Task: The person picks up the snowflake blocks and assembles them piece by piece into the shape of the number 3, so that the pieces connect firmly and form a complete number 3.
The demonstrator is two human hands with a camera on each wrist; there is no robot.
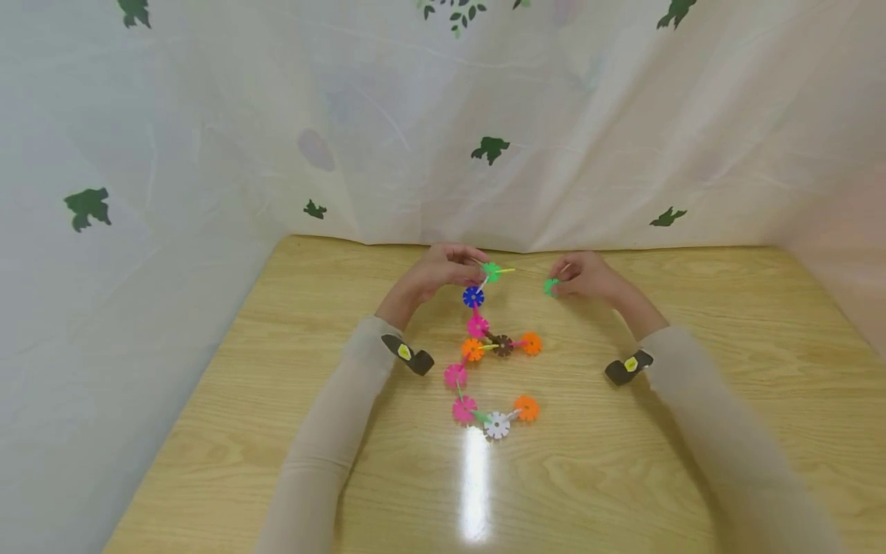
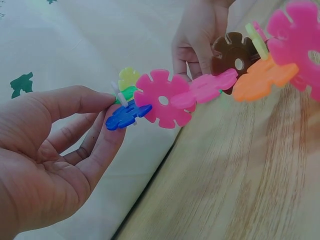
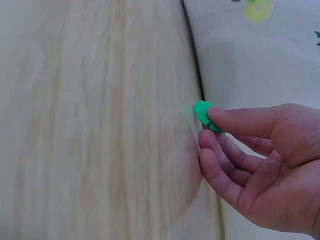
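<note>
A chain of notched plastic interlocking discs in several colours lies on the table, branching to the right at the middle and bottom. My left hand [image 1: 450, 268] pinches the green disc [image 1: 492, 271] at its far end, where a yellow disc [image 1: 507, 270] stands edge-on. Just below sits a blue disc [image 1: 474, 297], close to the fingers in the left wrist view. To the right, apart from the chain, my right hand [image 1: 587, 275] pinches a single green disc [image 3: 203, 111] between thumb and finger, its other fingers curled loosely below. That disc is partly covered by the fingertips.
Orange discs [image 1: 531, 343] end both side branches; a white disc [image 1: 497, 425] sits in the lower one. The wooden table [image 1: 263, 431] meets a pale patterned curtain [image 1: 388, 154] just behind both hands. Dark wrist cameras [image 1: 408, 354] are strapped over the sleeves.
</note>
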